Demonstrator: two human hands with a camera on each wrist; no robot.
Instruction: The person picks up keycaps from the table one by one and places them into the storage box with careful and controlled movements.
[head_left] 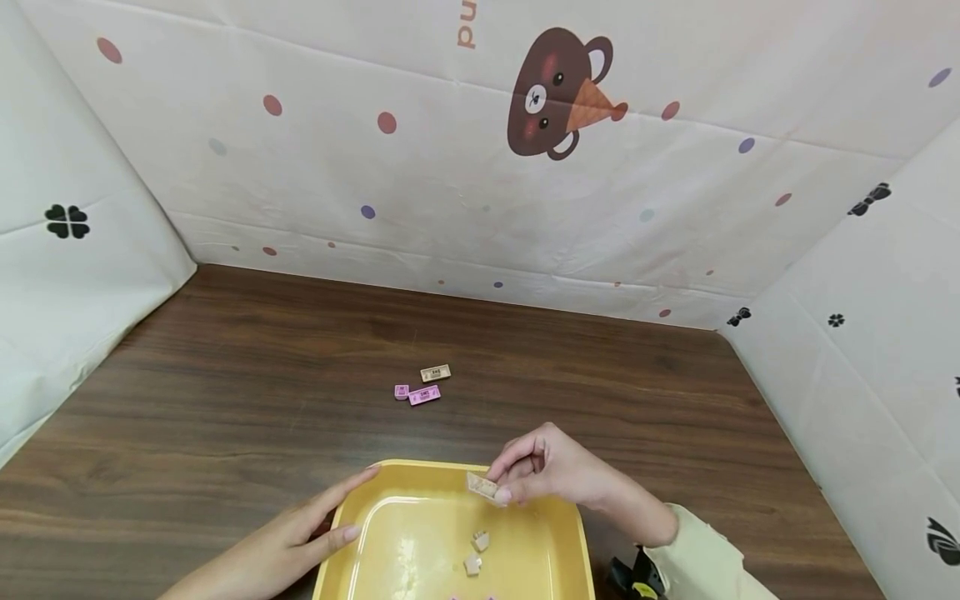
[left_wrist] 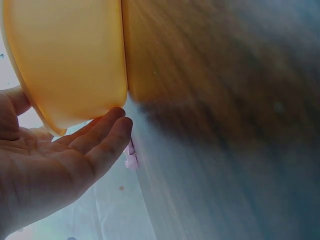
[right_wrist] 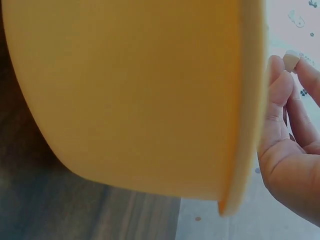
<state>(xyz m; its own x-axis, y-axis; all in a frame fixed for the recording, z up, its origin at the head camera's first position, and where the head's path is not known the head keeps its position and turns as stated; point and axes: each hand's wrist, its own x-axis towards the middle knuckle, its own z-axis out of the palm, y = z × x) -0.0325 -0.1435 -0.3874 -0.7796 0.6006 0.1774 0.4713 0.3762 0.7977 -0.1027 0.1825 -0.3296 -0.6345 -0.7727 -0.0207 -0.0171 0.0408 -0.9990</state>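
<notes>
Over the far right part of a yellow tray (head_left: 420,468), my right hand (head_left: 547,471) pinches a small beige printed tile (head_left: 482,486) between thumb and fingers. The right wrist view shows that tile (right_wrist: 291,60) end-on at the fingertips. My left hand (head_left: 292,537) holds the tray's left side, thumb over the rim and fingers against the outer wall (left_wrist: 70,60). Inside the tray lie two small beige pieces (head_left: 481,542). Bits of pink pieces show at the bottom edge of the head view, mostly cut off.
Beyond the tray on the brown wooden table (head_left: 247,400) lie a beige printed tile (head_left: 435,373), a pink printed tile (head_left: 424,396) and a smaller pink piece (head_left: 402,392). A black object (head_left: 637,577) is beside my right sleeve. White printed sheets (head_left: 330,167) enclose the table's back and sides.
</notes>
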